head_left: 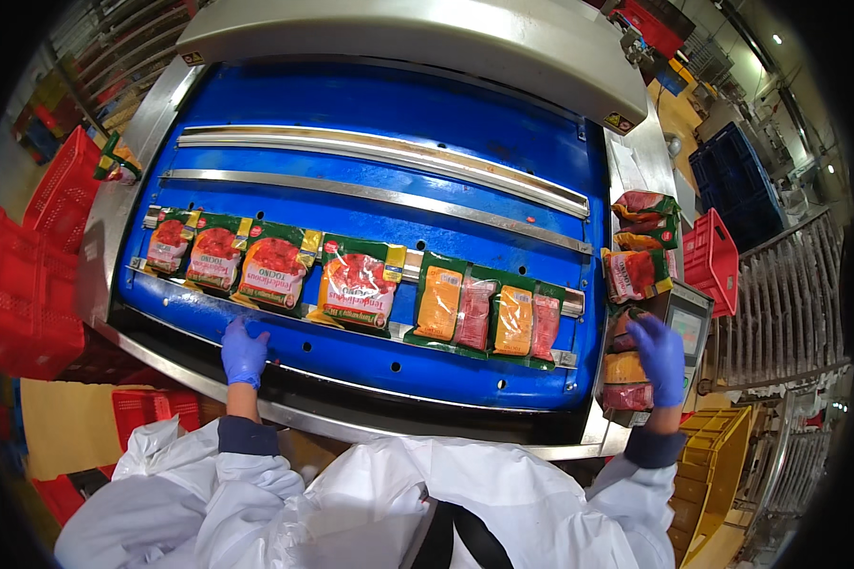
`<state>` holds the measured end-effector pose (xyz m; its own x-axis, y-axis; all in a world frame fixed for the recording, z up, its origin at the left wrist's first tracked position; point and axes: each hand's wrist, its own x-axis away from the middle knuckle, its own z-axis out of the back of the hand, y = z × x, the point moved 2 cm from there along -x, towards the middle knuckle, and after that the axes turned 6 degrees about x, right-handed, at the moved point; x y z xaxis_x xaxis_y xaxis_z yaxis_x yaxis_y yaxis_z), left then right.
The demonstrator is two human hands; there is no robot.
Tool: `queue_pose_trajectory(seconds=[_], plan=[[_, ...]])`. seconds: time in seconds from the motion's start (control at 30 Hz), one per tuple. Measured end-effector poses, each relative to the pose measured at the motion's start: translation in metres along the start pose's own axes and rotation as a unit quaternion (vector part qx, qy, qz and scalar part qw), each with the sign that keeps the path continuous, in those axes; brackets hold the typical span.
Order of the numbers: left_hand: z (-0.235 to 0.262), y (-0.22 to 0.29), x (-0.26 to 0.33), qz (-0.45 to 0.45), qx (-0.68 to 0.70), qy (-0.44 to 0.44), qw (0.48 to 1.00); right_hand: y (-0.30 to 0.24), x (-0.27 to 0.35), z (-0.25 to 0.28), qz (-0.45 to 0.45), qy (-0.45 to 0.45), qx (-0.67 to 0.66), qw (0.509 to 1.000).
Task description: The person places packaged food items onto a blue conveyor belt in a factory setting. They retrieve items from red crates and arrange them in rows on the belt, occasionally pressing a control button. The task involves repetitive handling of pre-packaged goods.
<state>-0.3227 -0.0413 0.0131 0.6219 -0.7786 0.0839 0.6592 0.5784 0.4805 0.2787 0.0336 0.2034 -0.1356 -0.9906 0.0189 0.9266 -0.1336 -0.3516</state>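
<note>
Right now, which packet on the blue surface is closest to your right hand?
The rightmost meat packet: it ends the line, and every other there lies farther left.

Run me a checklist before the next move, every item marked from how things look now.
1. Hands gloved: ok; left hand and right hand both wear blue gloves.
2. Left hand free: ok; it is at the near edge of the blue surface, apart from the packets.
3. Right hand's grip: cannot tell; it covers part of the side packets, hiding what its fingers do.
4. Packets set in a row: ok.
5. Row packets showing the same side: not ok; the left four show red food pictures, those further right orange and pink panels.
</note>
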Motion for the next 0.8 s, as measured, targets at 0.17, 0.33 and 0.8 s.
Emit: queue_pose_trajectory(seconds=[0.17,0.33,0.8], plan=[[-0.020,-0.004,-0.004,0.073,-0.048,-0.039,0.995,-0.079,-0.135,0.026,0.159,-0.104,0.075,0.979],[-0.028,0.016,-0.012,0.137,-0.064,-0.074,0.986,-0.096,-0.319,-0.029,0.145,-0.120,0.267,0.945],[-0.035,-0.001,-0.009,0.196,-0.011,-0.097,0.976,-0.050,-0.590,-0.190,-0.076,-0.022,-0.275,0.958]])
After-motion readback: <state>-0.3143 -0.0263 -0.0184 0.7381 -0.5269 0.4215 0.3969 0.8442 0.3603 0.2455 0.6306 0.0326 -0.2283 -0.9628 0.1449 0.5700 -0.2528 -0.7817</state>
